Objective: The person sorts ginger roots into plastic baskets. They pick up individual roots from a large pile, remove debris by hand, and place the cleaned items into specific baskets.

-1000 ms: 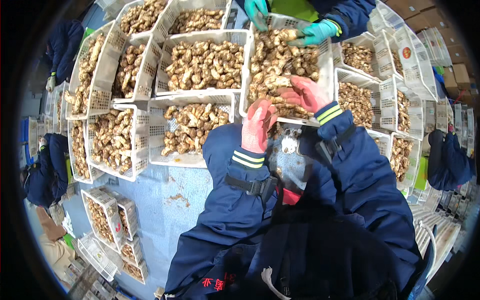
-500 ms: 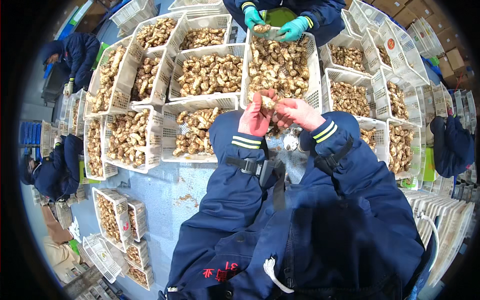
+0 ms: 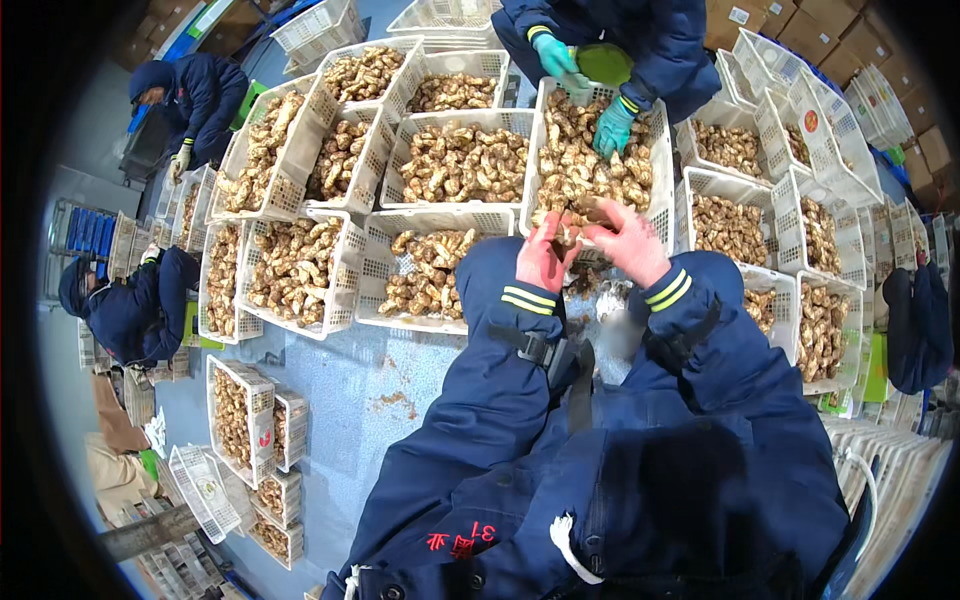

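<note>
Over the near edge of a white plastic crate (image 3: 529,180), my two pink-gloved hands are close together. My left hand (image 3: 541,256) is closed around a small brown-and-white mushroom (image 3: 570,232), which the fingers partly cover. From the other side my right hand (image 3: 632,244) has its thumb and fingertips bent against the same mushroom. Many knobbly mushrooms (image 3: 570,180) fill the crate. Across from me, a co-worker's teal-gloved hand (image 3: 614,128) reaches down onto them, and the other teal glove (image 3: 556,55) is at the crate's far edge.
More white crates of mushrooms stand close on the left (image 3: 462,165) and right (image 3: 735,222). Stacked crates (image 3: 890,470) are at my lower right. Brown crumbs (image 3: 392,402) lie on the blue floor (image 3: 350,440). Other people sit working at the left (image 3: 130,305) and far right.
The view has shifted, so the crates appear further right. My right hand has turned over the mushroom. The co-worker's hand went from holding up a mushroom at the far edge to reaching into the crate.
</note>
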{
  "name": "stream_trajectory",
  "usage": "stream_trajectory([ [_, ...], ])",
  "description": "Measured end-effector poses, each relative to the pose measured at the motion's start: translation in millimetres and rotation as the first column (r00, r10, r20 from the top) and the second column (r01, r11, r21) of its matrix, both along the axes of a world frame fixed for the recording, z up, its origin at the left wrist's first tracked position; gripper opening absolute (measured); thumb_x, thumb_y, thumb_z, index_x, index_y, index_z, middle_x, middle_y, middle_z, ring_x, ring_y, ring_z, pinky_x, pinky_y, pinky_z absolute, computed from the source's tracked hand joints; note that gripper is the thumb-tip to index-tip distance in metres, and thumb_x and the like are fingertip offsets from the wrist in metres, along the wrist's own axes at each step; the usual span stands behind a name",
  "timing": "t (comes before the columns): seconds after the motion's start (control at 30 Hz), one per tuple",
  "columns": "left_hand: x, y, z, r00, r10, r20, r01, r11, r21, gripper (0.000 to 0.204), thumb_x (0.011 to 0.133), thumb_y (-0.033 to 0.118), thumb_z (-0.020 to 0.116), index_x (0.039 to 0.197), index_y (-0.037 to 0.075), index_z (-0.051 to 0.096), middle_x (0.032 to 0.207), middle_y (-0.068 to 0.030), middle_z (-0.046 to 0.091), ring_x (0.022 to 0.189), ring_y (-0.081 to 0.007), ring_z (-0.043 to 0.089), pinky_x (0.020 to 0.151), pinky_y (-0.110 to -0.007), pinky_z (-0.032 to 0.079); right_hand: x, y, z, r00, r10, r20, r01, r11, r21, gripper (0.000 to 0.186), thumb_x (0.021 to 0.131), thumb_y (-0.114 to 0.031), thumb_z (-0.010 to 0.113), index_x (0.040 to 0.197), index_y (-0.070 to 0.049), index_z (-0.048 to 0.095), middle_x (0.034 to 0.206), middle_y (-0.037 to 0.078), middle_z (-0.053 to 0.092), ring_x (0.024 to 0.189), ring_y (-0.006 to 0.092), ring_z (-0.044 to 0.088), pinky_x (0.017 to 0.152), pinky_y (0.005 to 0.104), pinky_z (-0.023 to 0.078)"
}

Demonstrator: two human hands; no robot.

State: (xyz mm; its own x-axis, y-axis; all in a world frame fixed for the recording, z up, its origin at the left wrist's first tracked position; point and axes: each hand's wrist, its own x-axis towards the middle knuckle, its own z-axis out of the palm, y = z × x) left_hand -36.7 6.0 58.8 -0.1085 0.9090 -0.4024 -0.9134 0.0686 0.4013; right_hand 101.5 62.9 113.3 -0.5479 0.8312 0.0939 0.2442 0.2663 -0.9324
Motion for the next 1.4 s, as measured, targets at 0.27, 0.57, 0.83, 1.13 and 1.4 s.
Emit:
stream_trajectory([
  [0.27,-2.0,7.2,-2.8,0.991,-0.129,-0.040,0.132,0.987,0.090,0.049,0.085,0.040,0.050,0.116,0.003,0.043,0.111,-0.0075,0.052,0.098,-0.0173,0.051,0.084,-0.032,0.040,-10.6,22.6,-7.5,0.922,-0.010,-0.387,-0.233,0.784,-0.575,0.048,0.078,-0.005,0.054,0.122,0.003,0.037,0.094,0.005,0.056,0.083,0.0131,0.055,0.073,0.0236,0.044],
  [0.57,-5.0,4.4,-19.7,0.993,-0.071,0.090,0.077,0.995,-0.060,0.037,0.088,0.031,0.046,0.112,0.002,0.047,0.111,-0.0129,0.052,0.105,-0.0283,0.049,0.090,-0.041,0.039,-33.3,49.5,-7.4,0.746,-0.283,-0.602,-0.363,0.585,-0.725,0.030,0.081,-0.003,0.053,0.108,-0.005,0.040,0.080,0.002,0.050,0.075,0.0135,0.054,0.073,0.0313,0.045],
  [0.83,9.2,-0.9,-28.1,0.999,-0.036,-0.008,0.035,0.991,-0.132,0.033,0.087,0.029,0.049,0.105,0.002,0.050,0.097,-0.0120,0.055,0.088,-0.0228,0.056,0.076,-0.033,0.047,-34.0,85.4,-51.7,0.989,0.079,-0.127,-0.141,0.765,-0.629,0.024,0.073,-0.006,0.061,0.097,-0.003,0.058,0.084,0.006,0.057,0.071,0.0164,0.057,0.057,0.0287,0.045],
  [1.13,2.2,-3.3,-16.7,0.998,-0.062,0.014,0.063,0.995,-0.072,0.040,0.087,0.028,0.048,0.113,-0.002,0.046,0.108,-0.0150,0.053,0.097,-0.0255,0.053,0.084,-0.035,0.042,-95.2,153.5,-34.3,0.943,-0.206,-0.261,-0.007,0.773,-0.635,0.025,0.083,-0.017,0.052,0.103,-0.003,0.049,0.089,0.004,0.055,0.074,0.0184,0.056,0.064,0.0298,0.046],
  [1.4,9.1,3.4,-12.0,0.995,-0.096,0.000,0.096,0.994,-0.057,0.039,0.088,0.028,0.047,0.114,-0.001,0.045,0.109,-0.0148,0.052,0.098,-0.0234,0.052,0.085,-0.034,0.041,-35.4,170.7,-151.6,0.971,0.001,0.238,0.139,0.811,-0.568,0.023,0.077,-0.018,0.054,0.095,-0.004,0.059,0.071,0.006,0.057,0.056,0.0132,0.052,0.048,0.0253,0.041],
])
